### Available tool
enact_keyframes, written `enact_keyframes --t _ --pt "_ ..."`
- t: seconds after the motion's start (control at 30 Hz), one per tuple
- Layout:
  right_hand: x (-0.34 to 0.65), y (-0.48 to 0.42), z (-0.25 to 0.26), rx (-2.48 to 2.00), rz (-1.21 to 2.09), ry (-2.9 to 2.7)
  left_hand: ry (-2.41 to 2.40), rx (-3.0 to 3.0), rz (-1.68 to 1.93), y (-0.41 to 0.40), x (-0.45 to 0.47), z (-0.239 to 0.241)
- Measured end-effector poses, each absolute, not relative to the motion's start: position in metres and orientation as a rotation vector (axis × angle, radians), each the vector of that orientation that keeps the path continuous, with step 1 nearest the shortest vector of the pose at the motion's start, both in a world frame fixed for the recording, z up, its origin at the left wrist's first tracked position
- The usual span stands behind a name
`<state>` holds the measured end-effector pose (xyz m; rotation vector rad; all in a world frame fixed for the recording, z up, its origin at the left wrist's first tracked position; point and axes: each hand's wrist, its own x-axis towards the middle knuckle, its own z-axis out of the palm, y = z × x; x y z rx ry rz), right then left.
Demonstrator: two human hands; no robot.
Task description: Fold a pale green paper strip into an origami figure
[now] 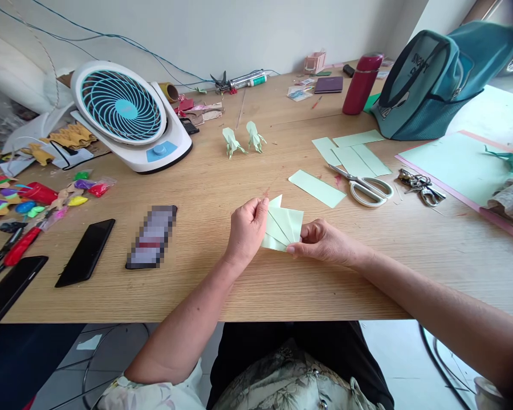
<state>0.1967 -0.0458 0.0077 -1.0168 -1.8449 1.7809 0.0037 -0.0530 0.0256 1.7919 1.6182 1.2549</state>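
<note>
A partly folded piece of pale green paper (287,223) is held just above the table, creased into slanting flaps with a point sticking up. My left hand (248,226) pinches its left edge between thumb and curled fingers. At its lower right corner, my right hand (320,242) grips it with the thumb in front and fingers partly behind. Beyond my hands lie a cut strip of pale green paper (317,188) and more green pieces (359,158). White-handled scissors (370,191) rest beside them. Two folded paper figures (232,142) stand farther back.
A white and blue fan (126,108) stands at the back left. Phones (86,252), red-handled pliers (23,245) and colourful clay pieces (36,193) lie on the left. Keys (423,185), a red bottle (361,85) and a teal backpack (436,85) occupy the right. The table's front edge (316,320) runs before me.
</note>
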Motion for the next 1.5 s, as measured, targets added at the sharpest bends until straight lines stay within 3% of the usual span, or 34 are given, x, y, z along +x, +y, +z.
enact_keyframes --t 0.53,0.83,1.5 --pt "0.189 -0.048 0.009 -1.148 1.727 -1.769 1.684 1.989 1.281 -0.060 0.014 0.025" --pt "0.193 -0.048 0.014 -1.007 1.874 -1.742 1.662 1.843 1.325 -0.053 0.005 0.027" --pt "0.198 -0.050 0.013 -0.983 1.829 -1.743 1.579 1.688 1.107 -0.041 -0.013 0.027"
